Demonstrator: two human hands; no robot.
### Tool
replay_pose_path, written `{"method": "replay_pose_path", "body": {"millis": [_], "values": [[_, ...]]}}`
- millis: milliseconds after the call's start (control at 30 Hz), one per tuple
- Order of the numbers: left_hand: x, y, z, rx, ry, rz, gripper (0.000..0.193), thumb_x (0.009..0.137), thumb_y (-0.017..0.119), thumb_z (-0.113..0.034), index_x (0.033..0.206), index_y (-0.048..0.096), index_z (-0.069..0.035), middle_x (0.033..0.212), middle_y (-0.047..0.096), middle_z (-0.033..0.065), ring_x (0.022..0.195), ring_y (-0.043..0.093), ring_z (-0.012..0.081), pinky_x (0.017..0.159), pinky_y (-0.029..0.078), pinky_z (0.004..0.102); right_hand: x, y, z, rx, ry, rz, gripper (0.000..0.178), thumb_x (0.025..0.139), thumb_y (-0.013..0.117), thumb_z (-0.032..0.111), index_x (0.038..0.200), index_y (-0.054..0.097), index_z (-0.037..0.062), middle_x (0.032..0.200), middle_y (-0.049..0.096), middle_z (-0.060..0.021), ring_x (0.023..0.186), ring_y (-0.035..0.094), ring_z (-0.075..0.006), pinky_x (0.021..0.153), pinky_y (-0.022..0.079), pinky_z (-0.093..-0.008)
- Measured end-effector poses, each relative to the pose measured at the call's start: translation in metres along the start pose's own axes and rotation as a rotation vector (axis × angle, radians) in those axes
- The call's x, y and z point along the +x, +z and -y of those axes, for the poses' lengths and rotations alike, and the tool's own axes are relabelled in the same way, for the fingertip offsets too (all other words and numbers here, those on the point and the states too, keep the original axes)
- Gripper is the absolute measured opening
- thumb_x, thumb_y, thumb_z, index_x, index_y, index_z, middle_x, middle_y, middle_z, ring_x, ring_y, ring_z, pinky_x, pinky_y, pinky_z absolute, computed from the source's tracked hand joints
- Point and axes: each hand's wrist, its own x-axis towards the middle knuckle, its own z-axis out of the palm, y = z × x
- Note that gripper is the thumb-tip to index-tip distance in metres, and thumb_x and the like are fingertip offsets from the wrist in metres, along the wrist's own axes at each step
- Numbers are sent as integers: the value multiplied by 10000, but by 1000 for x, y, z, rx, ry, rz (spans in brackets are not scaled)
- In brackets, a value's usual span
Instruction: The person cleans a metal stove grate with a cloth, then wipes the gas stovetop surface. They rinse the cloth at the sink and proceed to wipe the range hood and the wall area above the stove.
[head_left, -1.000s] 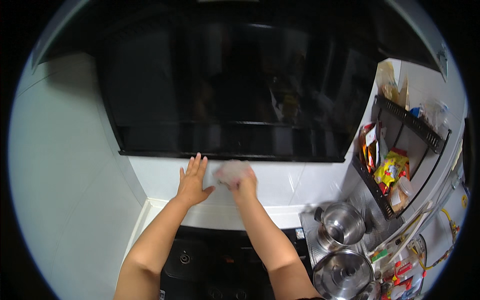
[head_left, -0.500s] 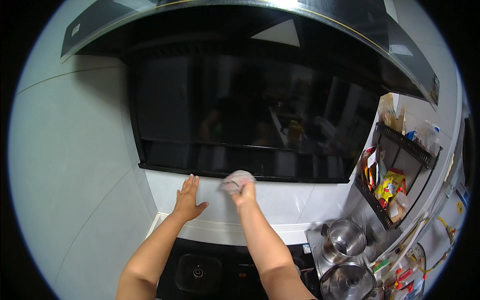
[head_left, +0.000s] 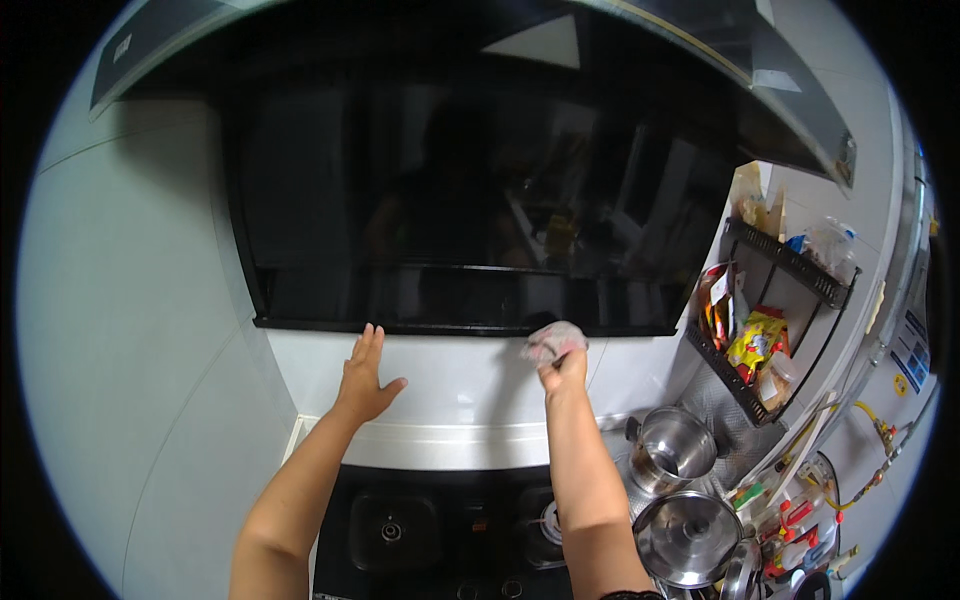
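A pale cloth with pinkish marks (head_left: pixel 556 342) is bunched in my right hand (head_left: pixel 567 374). It presses against the lower edge of a glossy black range hood (head_left: pixel 480 210), right of its middle. My left hand (head_left: pixel 368 380) is held up before the white tiled wall, fingers stretched out and thumb apart, with nothing in it. Its fingertips reach the hood's bottom edge; I cannot tell whether they touch. Under my forearms lies a black gas stove (head_left: pixel 440 545), its right burner partly behind my right arm.
At the right, a black wall rack (head_left: pixel 790 262) holds food packets and a jar (head_left: pixel 776 380). Below it stand a steel pot (head_left: pixel 672 450) and a wide steel pan (head_left: pixel 690 538). Bottles (head_left: pixel 800 520) crowd the lower right, near a yellow hose (head_left: pixel 868 412).
My right hand has slid the cloth to the right along the hood's lower edge. My left hand stays raised near the same spot. The whole view has shifted slightly.
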Motion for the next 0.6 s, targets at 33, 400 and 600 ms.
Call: {"method": "replay_pose_path", "body": {"millis": [33,400,600], "values": [[1,0,-4,-8,44,-10,908,799,720,-257,1488,164,-59,1557,114,180,1434,137,352,1102,210,551,-15,8,-3,-21,24,-36,159,839,465,142,783,568,34,781,617,-129,750,607,-284,703,534,-429],[-2,-68,-109,-81,338,-139,892,810,697,-235,1491,151,-53,1557,103,187,1437,119,361,1128,149,532,-135,137,128,-546,-1275,63,474,850,478,32,1321,418,45,1035,587,-74,892,582,-149,791,489,-283],[-13,-152,-154,98,652,-440,857,795,694,-219,1474,206,-29,1540,146,217,1429,133,389,1125,126,548,-150,237,248,-1130,-1973,-227,642,725,580,71,1346,437,0,1349,450,-214,1284,399,-381,1091,290,-385]]}}
